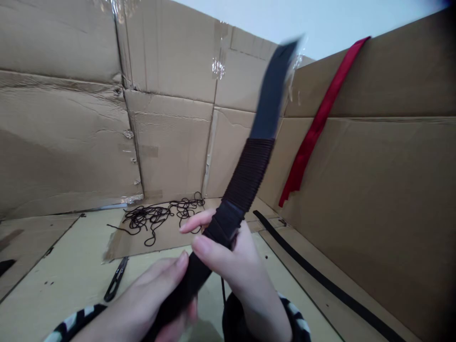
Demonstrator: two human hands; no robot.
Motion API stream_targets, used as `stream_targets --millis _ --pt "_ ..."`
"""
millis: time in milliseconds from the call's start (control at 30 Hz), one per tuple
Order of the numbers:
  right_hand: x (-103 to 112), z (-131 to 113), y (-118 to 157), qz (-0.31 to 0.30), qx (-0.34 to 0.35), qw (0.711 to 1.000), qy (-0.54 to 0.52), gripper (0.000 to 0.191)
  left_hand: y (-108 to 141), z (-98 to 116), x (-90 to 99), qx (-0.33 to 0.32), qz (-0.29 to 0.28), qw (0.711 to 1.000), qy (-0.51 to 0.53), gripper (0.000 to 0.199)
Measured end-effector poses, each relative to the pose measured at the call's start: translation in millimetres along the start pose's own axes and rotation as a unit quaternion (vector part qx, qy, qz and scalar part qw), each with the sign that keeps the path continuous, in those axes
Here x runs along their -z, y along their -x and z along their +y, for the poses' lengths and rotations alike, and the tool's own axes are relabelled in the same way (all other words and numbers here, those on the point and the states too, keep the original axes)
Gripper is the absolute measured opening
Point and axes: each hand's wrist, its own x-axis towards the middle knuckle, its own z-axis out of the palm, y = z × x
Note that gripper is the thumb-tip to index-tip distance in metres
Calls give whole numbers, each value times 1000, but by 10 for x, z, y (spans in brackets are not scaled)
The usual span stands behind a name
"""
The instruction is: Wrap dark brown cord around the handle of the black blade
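Observation:
Both hands hold a long black knife (249, 166) upright, its flat blade (270, 90) blurred at the tip and angled up to the right. Dark cord wrapped in tight turns (247, 173) covers the middle of the piece. My right hand (228, 251) grips just below the cord, on a smooth black section, with the thumb and forefinger around it. My left hand (149, 294) closes around the lower black end (188, 285), just below my right hand. Striped sleeves show at both wrists.
A tangle of thin black cord (160, 216) lies on a cardboard sheet ahead. A small black clip-like tool (116, 280) lies near my left hand. A black strap (327, 285) runs along the floor at right. A red ribbon (313, 128) hangs on the cardboard wall (374, 190).

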Motion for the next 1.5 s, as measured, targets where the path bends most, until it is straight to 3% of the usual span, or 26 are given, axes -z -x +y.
stream_targets --millis 100,167,233,300,333,367,433,500,533,600,667,733,800,867,933,1100,1200,1400,1500 --pt "72 21 6 -114 -15 992 -48 27 -21 -26 -11 85 -153 977 123 64" --pt "59 72 -21 -89 -20 992 -88 33 -68 -78 -15 102 -163 969 156 65" --pt "3 125 -61 -7 -25 994 -102 37 -102 -115 -17 66 -79 989 107 60" --pt "-50 159 -97 72 -20 993 -88 37 -102 -114 -20 -18 62 998 -20 49" --pt "-62 168 -109 85 -17 993 -81 35 -89 -100 -21 -45 107 991 -64 47" --pt "-61 171 -118 78 -14 994 -80 32 -72 -81 -20 -48 115 990 -72 47" --pt "-27 170 -122 23 -17 994 -103 28 -38 -44 -8 12 25 999 26 56" --pt "20 166 -115 -35 -17 990 -133 31 -25 -29 20 88 -129 972 176 60" --pt "36 166 -111 -44 -10 989 -142 31 -28 -33 39 100 -180 953 223 61" --pt "36 171 -103 -36 -8 989 -140 29 -45 -57 76 94 -203 949 221 60" --pt "-5 177 -101 9 -23 994 -107 27 -63 -88 104 49 -127 985 105 56" --pt "-68 179 -105 77 -26 995 -51 24 -72 -111 122 -44 23 995 -88 49" --pt "-125 175 -110 125 0 992 -2 20 -74 -126 132 -149 175 935 -269 42" --pt "-154 165 -109 126 31 992 11 18 -78 -136 138 -213 244 871 -369 35" --pt "-144 152 -100 94 45 994 -7 17 -84 -143 141 -233 228 861 -390 31" --pt "-7 133 -72 -12 -3 999 -51 32 -97 -135 133 -210 159 915 -305 29" --pt "65 140 -64 -36 -16 998 -44 40 -98 -117 124 -201 151 928 -273 27" --pt "108 155 -60 -85 -20 993 -82 40 -47 -106 113 -191 164 926 -281 28" --pt "163 155 -70 -82 2 992 -100 30 -16 -86 121 -210 202 901 -322 29"
